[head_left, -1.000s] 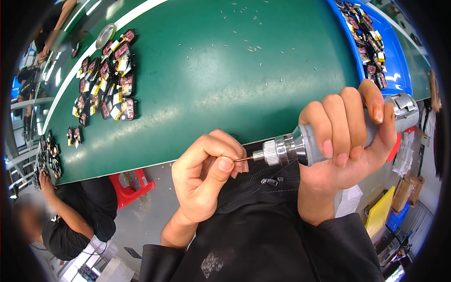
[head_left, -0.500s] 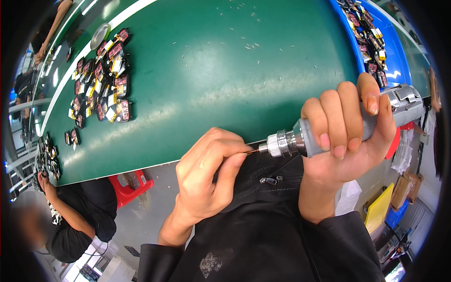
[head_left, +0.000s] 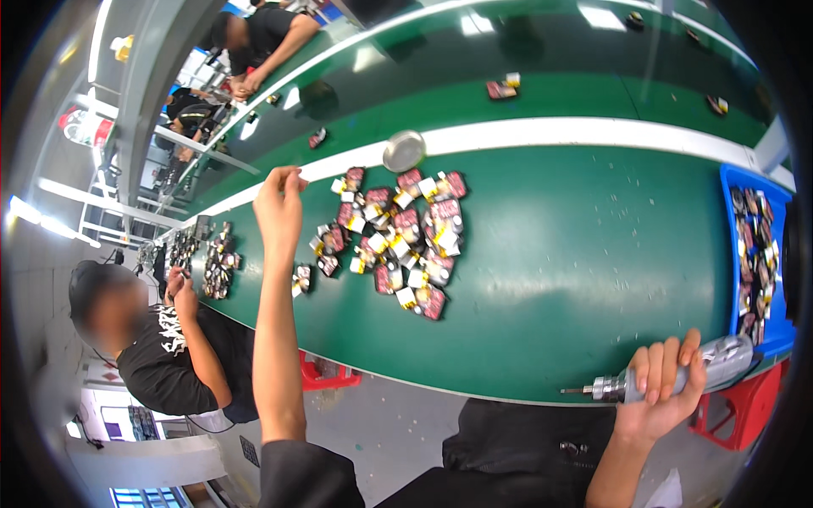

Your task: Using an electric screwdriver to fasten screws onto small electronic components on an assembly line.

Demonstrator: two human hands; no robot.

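Note:
My right hand (head_left: 659,391) is wrapped round a grey electric screwdriver (head_left: 727,360) at the table's near edge. Its thin bit points left and touches nothing. My left hand (head_left: 281,207) is raised at the end of an outstretched arm, close to the white rail, with its fingertips pinched together. Whether anything small sits in that pinch cannot be made out. Just right of this arm, a cluster of small black-and-red electronic modules (head_left: 406,224) with white-and-yellow parts lies on the green table (head_left: 542,296). A round shallow metal dish (head_left: 404,151) stands behind them.
A blue tray (head_left: 775,339) of similar modules stands at the right. Small metal pins are scattered on the table. Behind the white rail (head_left: 576,133) runs a green conveyor belt (head_left: 584,93) carrying modules. A co-worker (head_left: 182,351) sits at the left; red stools (head_left: 745,411) stand below.
My left hand has left the screwdriver's bit and reached forward and left to the rail. My right hand still grips the screwdriver, now lower and further right. The view has swung left.

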